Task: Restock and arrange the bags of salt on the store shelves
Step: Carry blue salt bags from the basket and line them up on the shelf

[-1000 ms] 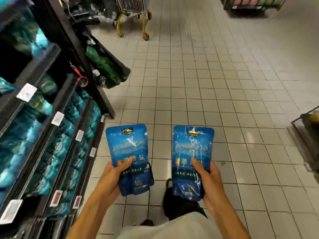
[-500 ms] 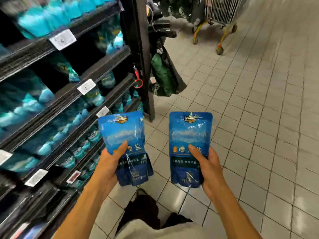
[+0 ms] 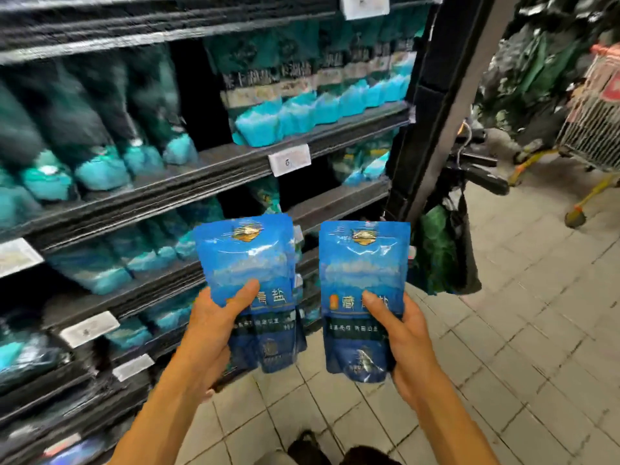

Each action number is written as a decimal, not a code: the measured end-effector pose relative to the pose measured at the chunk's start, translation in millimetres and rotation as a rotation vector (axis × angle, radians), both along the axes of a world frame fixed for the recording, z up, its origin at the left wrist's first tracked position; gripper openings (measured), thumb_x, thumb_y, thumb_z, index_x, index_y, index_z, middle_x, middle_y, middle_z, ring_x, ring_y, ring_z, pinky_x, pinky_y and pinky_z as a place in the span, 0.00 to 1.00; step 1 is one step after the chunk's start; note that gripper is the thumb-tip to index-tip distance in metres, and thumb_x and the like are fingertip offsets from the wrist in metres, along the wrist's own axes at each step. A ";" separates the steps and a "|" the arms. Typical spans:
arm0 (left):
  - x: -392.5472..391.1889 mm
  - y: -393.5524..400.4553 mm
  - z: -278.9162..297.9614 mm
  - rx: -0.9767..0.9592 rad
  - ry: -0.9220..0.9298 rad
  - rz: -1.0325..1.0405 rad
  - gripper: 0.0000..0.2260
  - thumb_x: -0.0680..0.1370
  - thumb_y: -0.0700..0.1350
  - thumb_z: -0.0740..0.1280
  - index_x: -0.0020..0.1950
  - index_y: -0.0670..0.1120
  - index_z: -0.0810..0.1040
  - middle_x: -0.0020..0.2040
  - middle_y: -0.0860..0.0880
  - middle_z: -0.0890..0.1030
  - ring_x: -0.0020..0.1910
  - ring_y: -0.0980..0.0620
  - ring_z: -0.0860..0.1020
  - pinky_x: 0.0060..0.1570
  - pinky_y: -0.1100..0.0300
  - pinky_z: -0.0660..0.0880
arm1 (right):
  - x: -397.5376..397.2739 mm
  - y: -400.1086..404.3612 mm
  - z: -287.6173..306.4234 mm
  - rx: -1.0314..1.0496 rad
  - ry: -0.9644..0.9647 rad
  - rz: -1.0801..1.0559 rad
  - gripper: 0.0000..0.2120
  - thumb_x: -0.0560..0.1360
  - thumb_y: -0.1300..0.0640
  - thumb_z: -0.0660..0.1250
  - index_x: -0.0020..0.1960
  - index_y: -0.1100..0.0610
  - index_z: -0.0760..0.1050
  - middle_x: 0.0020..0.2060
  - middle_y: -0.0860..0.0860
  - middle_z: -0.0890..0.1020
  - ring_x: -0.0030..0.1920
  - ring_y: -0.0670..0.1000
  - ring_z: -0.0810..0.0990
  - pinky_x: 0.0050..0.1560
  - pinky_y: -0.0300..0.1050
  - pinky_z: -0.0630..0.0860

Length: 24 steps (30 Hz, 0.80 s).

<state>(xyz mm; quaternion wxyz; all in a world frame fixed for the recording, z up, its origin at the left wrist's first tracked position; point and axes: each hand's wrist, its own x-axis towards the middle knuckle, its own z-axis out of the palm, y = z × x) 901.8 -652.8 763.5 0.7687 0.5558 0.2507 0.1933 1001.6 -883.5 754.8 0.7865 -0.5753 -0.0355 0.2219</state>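
I hold two blue salt bags upright in front of me. My left hand (image 3: 214, 327) grips the lower half of the left salt bag (image 3: 246, 260), thumb across its front. My right hand (image 3: 402, 333) grips the right salt bag (image 3: 364, 263) the same way. Both bags hang over the tiled floor, just in front of the dark store shelves (image 3: 201, 169). The shelves hold rows of teal and turquoise salt bags (image 3: 302, 109), blurred by motion. A dark gap (image 3: 194, 95) shows between two rows on the upper shelf.
White price tags (image 3: 289, 160) clip to the shelf edges. A black upright post (image 3: 432, 105) ends the shelving at the right. A green and black bag (image 3: 443, 253) hangs beside it. A wire shopping cart (image 3: 597, 129) with yellow legs stands at far right on the tiled floor (image 3: 503, 330).
My view has swung left and up toward the shelves, which now fill the left and middle of the frame. Both hands still hold their bags side by side, slightly raised.
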 end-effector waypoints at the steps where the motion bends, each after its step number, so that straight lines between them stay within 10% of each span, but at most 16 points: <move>1: 3.8 8.1 7.4 -0.001 -0.020 0.028 0.30 0.53 0.64 0.84 0.53 0.59 0.86 0.55 0.50 0.87 0.53 0.49 0.86 0.44 0.57 0.83 | 10.6 13.2 6.0 0.011 -0.021 0.038 0.18 0.71 0.50 0.79 0.59 0.50 0.81 0.56 0.57 0.86 0.54 0.59 0.86 0.46 0.51 0.84; 24: 33.5 140.1 206.5 0.364 -0.305 0.620 0.16 0.65 0.51 0.75 0.52 0.53 0.88 0.54 0.47 0.87 0.49 0.51 0.87 0.42 0.56 0.83 | 146.9 242.6 215.1 0.427 -0.363 0.714 0.17 0.67 0.52 0.76 0.55 0.52 0.84 0.55 0.55 0.87 0.54 0.56 0.86 0.54 0.52 0.83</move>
